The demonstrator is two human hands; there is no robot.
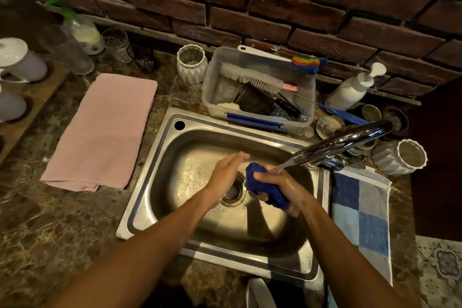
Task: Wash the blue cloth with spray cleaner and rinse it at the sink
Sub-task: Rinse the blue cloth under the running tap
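head view: right hand [282,187] fingers squeeze the soggy, limp blue cloth [265,189] mid-wad under the tap [342,142], left hand [226,177] flat, empty.

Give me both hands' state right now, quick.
Left hand: open, fingers straight, holding nothing, over the sink.
Right hand: gripping the bunched blue cloth under the faucet stream.
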